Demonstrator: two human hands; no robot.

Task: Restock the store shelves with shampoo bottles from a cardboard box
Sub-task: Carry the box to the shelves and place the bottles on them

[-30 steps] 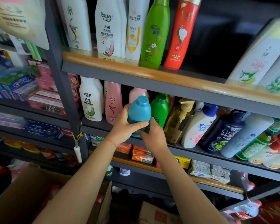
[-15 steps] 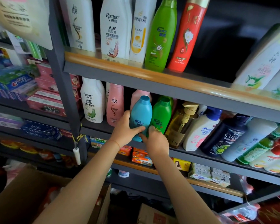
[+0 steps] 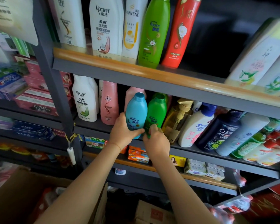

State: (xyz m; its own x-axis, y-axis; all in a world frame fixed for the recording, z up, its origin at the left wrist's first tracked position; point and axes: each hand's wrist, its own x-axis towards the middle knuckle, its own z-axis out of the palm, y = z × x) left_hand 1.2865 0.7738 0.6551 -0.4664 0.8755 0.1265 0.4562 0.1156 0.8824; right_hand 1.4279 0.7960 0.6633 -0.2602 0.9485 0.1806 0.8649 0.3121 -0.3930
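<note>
Blue bottle [image 3: 136, 115]: gripped by left hand [image 3: 122, 131], base at middle shelf [image 3: 94, 126] edge, not released. Right hand [image 3: 156, 141] pinches green bottle [image 3: 157, 112] beside it. Box [image 3: 23, 199] near left; contents unclear.

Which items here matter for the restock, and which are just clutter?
In play: blue Rejoice bottle held by left hand; green Rejoice bottle gripped by right hand; middle shelf; cardboard box.

Ignore: toothpaste boxes; soap packs; pump bottle.

Toothpaste boxes [image 3: 8, 81] are stacked at nine o'clock; soap packs [image 3: 138, 155] and Lux boxes [image 3: 214, 174] lie lower, toward five o'clock.
</note>
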